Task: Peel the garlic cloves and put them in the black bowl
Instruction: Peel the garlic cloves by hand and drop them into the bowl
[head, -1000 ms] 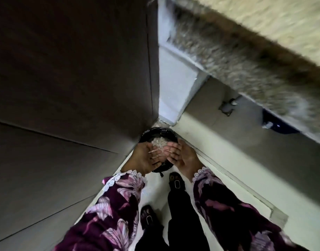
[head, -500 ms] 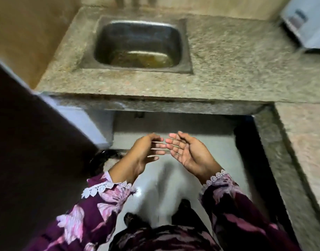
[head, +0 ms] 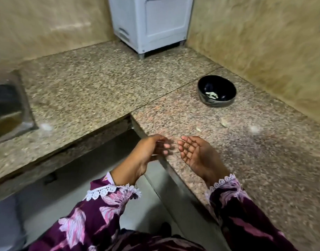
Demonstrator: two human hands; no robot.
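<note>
- Black bowl (head: pixel 216 91) upright on the right-hand granite counter (head: pixel 264 160), near the beige back wall (head: pixel 264 42), well apart from both hands; pale garlic pieces (head: pixel 211 95) inside it.
- Small pale scraps (head: pixel 224 121) lying on the counter between bowl and hands.
- Right hand (head: pixel 195 153) above the counter near its front edge, palm up, fingers relaxed, holding nothing.
- Left hand (head: pixel 150 151) just beside it, over the counter's inner corner edge, fingers loosely bent, holding nothing.
- Broad bare granite around the bowl; white appliance (head: pixel 150 24) in the far corner, steel sink (head: pixel 9 109) at far left.
</note>
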